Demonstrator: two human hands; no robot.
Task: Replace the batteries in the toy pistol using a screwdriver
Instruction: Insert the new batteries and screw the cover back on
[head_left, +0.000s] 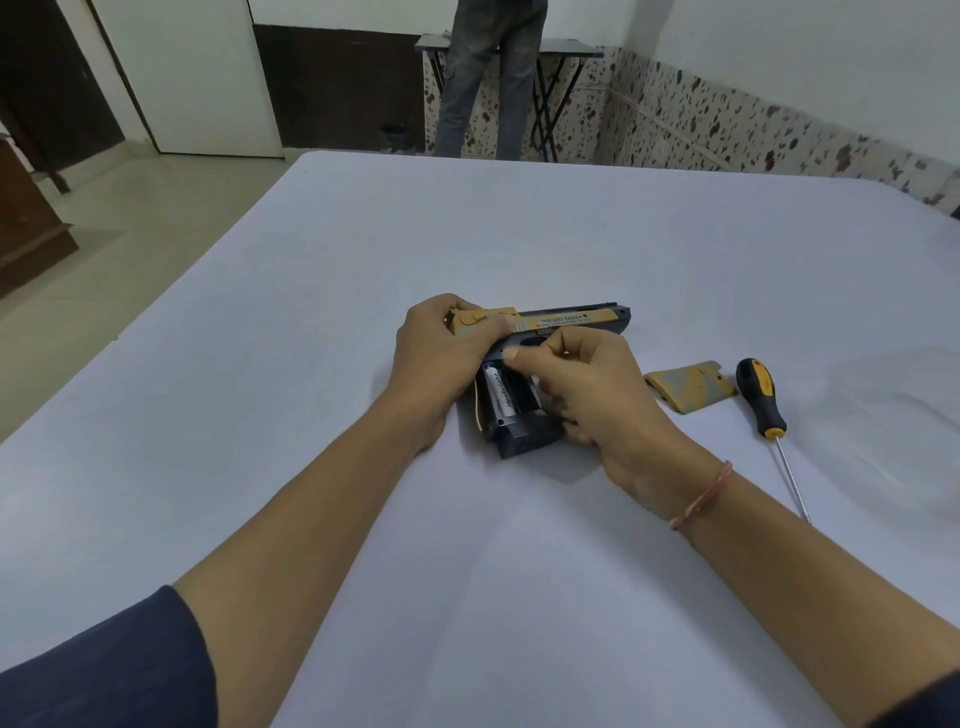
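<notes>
The tan and black toy pistol (566, 319) lies on its side on the table, barrel to the right, grip toward me. My left hand (441, 358) grips its rear end and holds it down. The grip's battery bay is uncovered, and one black and white battery (500, 392) lies in it. My right hand (587, 395) rests over the right side of the grip with fingers curled at the bay; whether they hold anything is hidden. The removed tan grip cover (691, 385) lies to the right. Beside it is the black and yellow screwdriver (762, 397), its shaft pointing toward me.
The table (519, 234) has a white cloth over it; its left edge runs diagonally beside the floor. A person in grey trousers (488, 78) stands at the back by a folding table (566, 52). A small dark bin (395, 137) sits on the floor.
</notes>
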